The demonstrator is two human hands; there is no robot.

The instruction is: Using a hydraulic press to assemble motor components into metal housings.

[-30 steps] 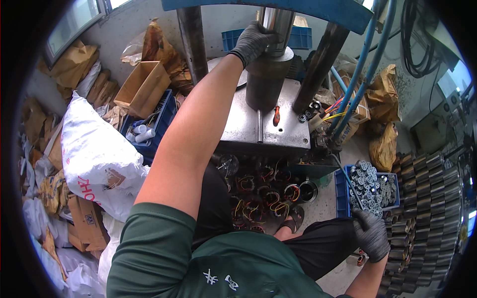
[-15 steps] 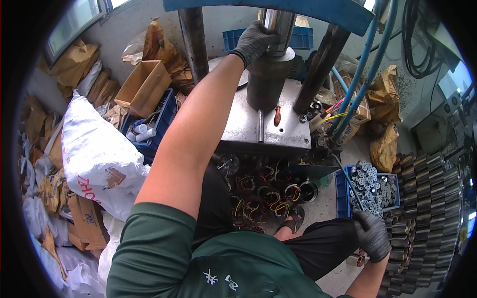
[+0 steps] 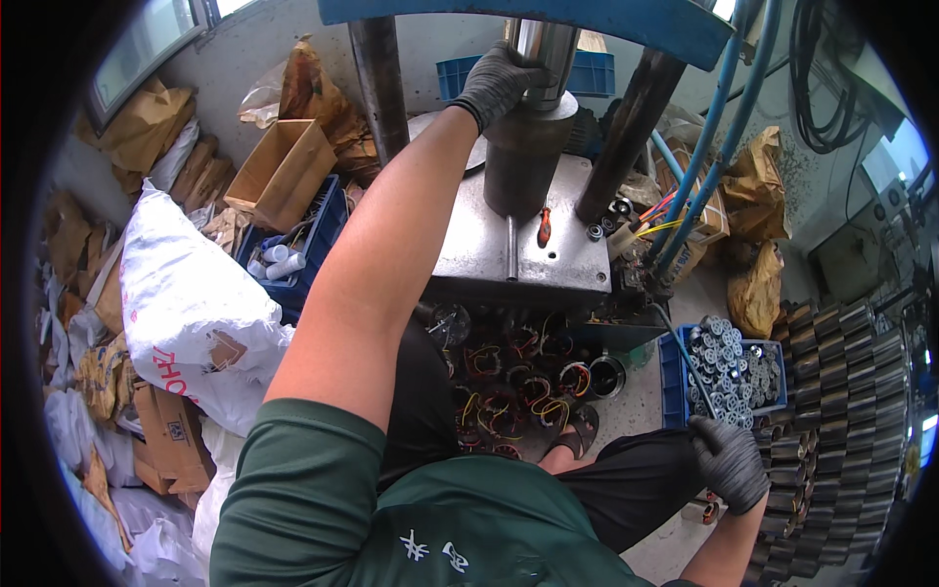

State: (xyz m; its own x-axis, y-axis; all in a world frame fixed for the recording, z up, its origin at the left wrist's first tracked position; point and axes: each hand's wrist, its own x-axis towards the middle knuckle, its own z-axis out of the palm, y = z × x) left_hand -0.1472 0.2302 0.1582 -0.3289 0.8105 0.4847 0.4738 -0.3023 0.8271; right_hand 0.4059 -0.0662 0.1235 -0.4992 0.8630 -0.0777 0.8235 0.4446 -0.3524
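Note:
My left hand (image 3: 497,86), in a grey glove, is closed against a shiny metal cylinder (image 3: 544,49) beneath the blue press crossbeam (image 3: 528,12). That cylinder sits over a dark round fixture (image 3: 523,161) on the steel press table (image 3: 469,240); the far side of my grip is hidden. Low on the right, my gloved right hand (image 3: 729,460) is wrapped round the end of a thin lever (image 3: 688,364) that rises from the press's side. An orange-handled screwdriver (image 3: 545,228) and a metal rod (image 3: 513,249) lie on the table.
Wound motor stators (image 3: 504,391) with coloured wires cover the floor under the press. A blue crate (image 3: 673,386) of grey toothed parts stands right, beside stacked metal cylinders (image 3: 846,421). White sacks (image 3: 196,293) and a wooden box (image 3: 284,176) crowd the left. Blue hoses (image 3: 719,166) hang right.
My right hand has shifted very slightly left at the lever's end. My left hand keeps its place on the metal cylinder.

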